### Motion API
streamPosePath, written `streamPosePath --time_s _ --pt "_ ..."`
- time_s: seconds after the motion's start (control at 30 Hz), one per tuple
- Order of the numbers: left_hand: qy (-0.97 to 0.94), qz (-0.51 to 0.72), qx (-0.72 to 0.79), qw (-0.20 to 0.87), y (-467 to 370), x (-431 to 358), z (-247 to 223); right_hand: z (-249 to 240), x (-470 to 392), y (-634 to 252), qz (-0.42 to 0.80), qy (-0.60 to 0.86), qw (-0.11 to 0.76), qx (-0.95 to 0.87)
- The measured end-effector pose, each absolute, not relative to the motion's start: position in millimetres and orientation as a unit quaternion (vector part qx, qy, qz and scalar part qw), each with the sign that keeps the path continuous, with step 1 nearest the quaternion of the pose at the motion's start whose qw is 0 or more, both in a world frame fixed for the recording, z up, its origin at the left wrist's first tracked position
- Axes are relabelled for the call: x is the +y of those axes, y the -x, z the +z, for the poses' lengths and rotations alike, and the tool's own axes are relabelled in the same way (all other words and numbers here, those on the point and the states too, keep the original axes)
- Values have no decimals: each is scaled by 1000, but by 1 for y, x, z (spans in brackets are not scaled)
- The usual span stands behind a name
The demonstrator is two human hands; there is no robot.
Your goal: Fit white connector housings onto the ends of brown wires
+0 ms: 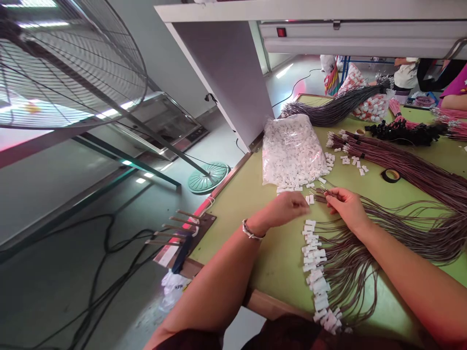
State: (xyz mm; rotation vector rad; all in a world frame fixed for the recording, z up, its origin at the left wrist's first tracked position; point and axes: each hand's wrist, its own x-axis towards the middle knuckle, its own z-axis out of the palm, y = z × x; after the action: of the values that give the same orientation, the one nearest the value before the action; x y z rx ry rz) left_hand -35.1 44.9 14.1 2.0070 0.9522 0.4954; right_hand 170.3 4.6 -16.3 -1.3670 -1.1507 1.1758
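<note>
My right hand point(346, 204) pinches thin brown wires point(323, 193) near their bare metal ends, above the green table. Just to its left is my left hand point(290, 208), its fingers curled together; whatever they hold, if anything, is hidden and slightly blurred. Loose white connectors point(310, 200) lie right by the left fingertips. Below both hands runs a column of white connectors point(314, 260) with brown wires attached, the wires trailing right beneath my right forearm. A clear plastic bag of white connectors point(294, 150) rests behind my left hand.
Black tape roll point(390, 175), a bundle of brown-red wires point(397, 158) and a dark wire bundle point(335, 109) lie on the green table point(229, 228). Metal pegs point(171, 233) jut from its left edge. A fan point(73, 63) stands left. Another person's arm point(454, 101) shows far right.
</note>
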Motion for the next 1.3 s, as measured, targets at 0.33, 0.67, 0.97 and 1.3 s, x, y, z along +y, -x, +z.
streamPosePath --time_s 0.33,0.67,0.97,1.3 --pt "-821 194 491 218 2 41 -9 -15 -1 -165 375 577 459 -563" --pt "-748 304 522 276 18 44 -2 -21 -1 -167 342 588 436 -589" --pt "-416 406 436 687 13 33 11 -12 -5 -167 368 583 442 -574" --pt "-383 384 389 745 11 35 1 -18 -6 -168 311 604 420 -602"
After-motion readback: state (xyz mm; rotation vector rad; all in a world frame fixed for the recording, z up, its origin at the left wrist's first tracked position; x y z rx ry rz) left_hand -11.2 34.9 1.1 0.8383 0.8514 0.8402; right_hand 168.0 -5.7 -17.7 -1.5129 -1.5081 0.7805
